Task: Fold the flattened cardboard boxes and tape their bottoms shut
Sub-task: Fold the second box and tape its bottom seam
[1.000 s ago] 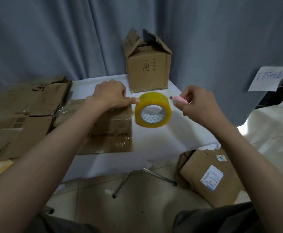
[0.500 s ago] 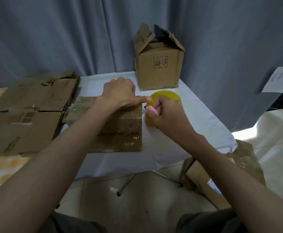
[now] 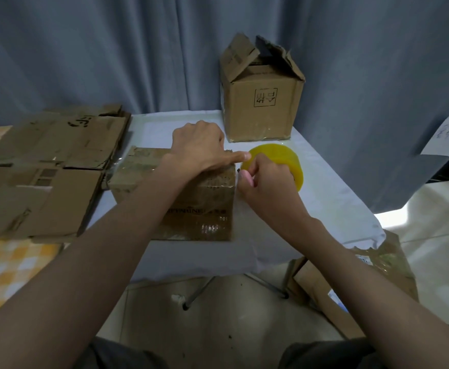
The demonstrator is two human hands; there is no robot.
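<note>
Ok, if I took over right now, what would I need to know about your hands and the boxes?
Left hand presses on the box being taped, forefinger straight along its top at the right edge.
Right hand grips a pink cutter at that edge, beside the yellow tape roll.
Done: one folded box stands at the back of the table.
Left: cut this tape, then fold and tape the flattened boxes on the left.

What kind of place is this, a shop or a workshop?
Probably a makeshift packing spot, not a shop: a small folding table against a grey curtain, flattened cardboard boxes stacked at left, a yellow tape roll.
</note>
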